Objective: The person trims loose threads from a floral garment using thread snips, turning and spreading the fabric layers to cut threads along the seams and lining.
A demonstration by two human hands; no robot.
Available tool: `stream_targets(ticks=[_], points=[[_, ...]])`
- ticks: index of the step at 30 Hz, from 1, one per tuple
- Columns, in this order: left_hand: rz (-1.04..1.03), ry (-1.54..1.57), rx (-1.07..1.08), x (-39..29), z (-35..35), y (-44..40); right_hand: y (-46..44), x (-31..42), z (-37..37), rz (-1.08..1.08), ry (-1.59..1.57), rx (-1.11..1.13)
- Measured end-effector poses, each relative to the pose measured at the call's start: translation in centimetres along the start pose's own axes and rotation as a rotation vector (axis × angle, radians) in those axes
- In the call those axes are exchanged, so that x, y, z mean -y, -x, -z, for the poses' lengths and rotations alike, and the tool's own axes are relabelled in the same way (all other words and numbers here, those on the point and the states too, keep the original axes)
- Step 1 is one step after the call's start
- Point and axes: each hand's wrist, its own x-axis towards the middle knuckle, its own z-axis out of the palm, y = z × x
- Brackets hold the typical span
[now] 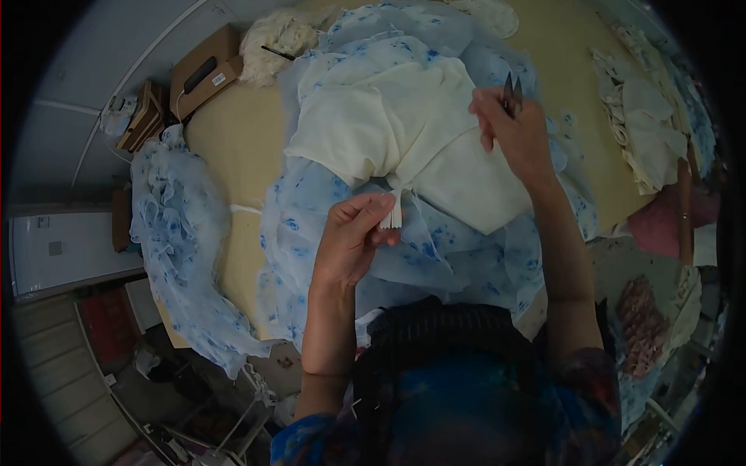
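A garment of sheer fabric with blue flowers and a smooth white lining is spread on the table in front of me. My left hand pinches a small white fabric strip between thumb and fingers, at the gathered middle of the garment's near edge. Dark metal thread snips are in my right hand, points upward. That hand is raised above the lining's right side, apart from the left hand. Its fingers are curled around the snips, and their grip end is hidden.
Ruffled blue-flowered fabric hangs over the left edge of the yellowish table. A cardboard box and a cream fabric heap lie at the back left. Cream fabric pieces are at the right, with pink ruffled fabric lower down.
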Motion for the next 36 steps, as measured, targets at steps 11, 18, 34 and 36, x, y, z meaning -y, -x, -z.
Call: stream_targets(ticks=[11, 18, 34, 36], points=[[-0.58, -0.345, -0.139, 3.2, -0.3, 1.4, 10.5, -1.4, -5.9, -0.352, -0.523, 0.156], [-0.517, -0.362, -0.155, 4.2, -0.6, 1.6, 11.4, -0.2, -3.3, -0.237, -0.42, 0.124], [-0.431, -0.464, -0.318, 5.2, -1.1, 0.6, 13.8, 1.0, -3.3, 0.123, 0.143, 0.423], [-0.412, -0.386, -0.292, 5.0, -1.0, 0.7, 12.8, -0.2, -3.7, 0.268, 0.337, 0.274]])
